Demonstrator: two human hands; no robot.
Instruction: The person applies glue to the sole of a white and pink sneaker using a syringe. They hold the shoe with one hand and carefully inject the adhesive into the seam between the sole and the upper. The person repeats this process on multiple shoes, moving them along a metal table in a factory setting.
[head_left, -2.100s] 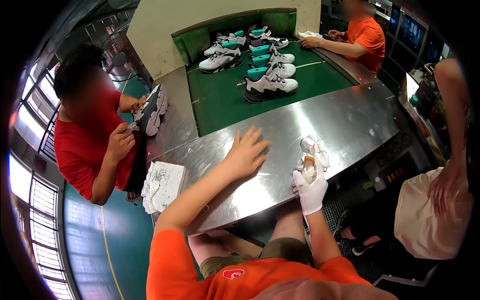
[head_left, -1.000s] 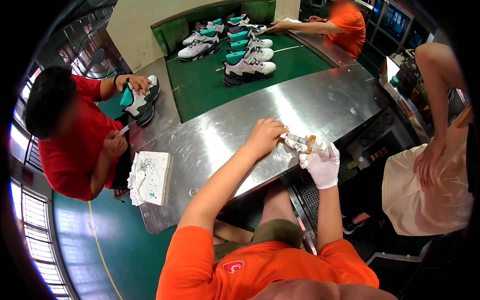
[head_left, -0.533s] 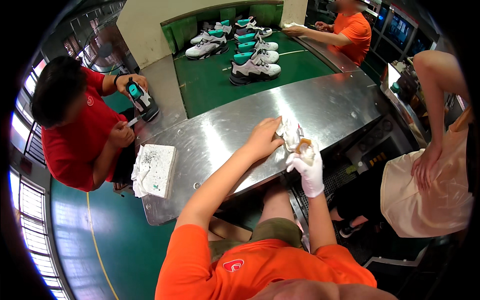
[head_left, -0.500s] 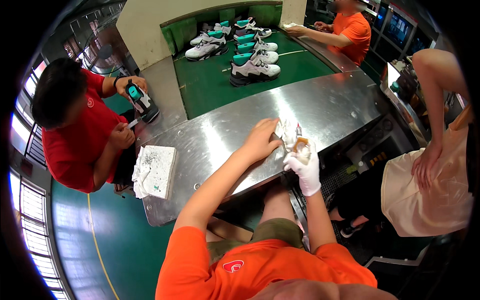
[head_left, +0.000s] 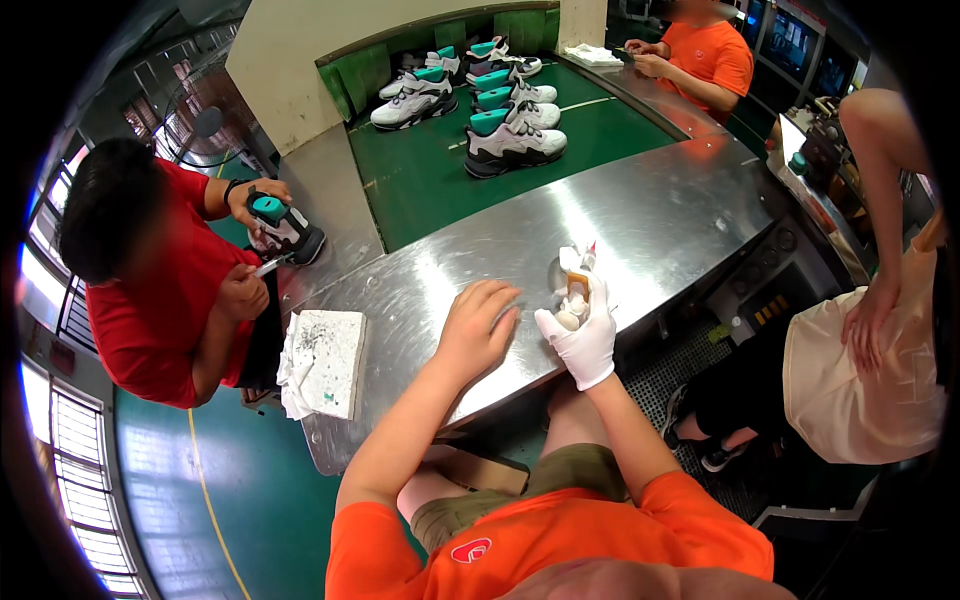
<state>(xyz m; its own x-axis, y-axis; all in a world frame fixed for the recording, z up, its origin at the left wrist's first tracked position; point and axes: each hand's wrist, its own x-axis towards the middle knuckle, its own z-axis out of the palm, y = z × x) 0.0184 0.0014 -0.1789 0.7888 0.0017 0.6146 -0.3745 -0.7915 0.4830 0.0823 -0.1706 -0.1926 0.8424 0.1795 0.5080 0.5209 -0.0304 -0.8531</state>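
My left hand [head_left: 478, 325] is bare and rests on the steel tabletop with its fingers loosely stretched and nothing in them. To its right, my right hand [head_left: 585, 345] wears a white glove. Its fingers curl round a small amber-coloured piece [head_left: 578, 286] with a whitish part below; the exact kind is unclear. A crumpled white cloth [head_left: 569, 258] and a slim red-tipped tube or pen [head_left: 589, 255] lie just beyond this hand.
Several white-and-black shoes [head_left: 515, 145] with teal inserts stand on the green belt [head_left: 420, 215]. At left, a person in red [head_left: 190, 300] works on a shoe [head_left: 290, 232] beside a speckled white block [head_left: 335, 360]. Another person [head_left: 705, 65] sits far right; someone's arm [head_left: 870, 240] is nearby.
My left hand has drawn back leftward from the white cloth. My gloved right hand has shifted slightly left with the amber piece. The far person's hand has left a white cloth.
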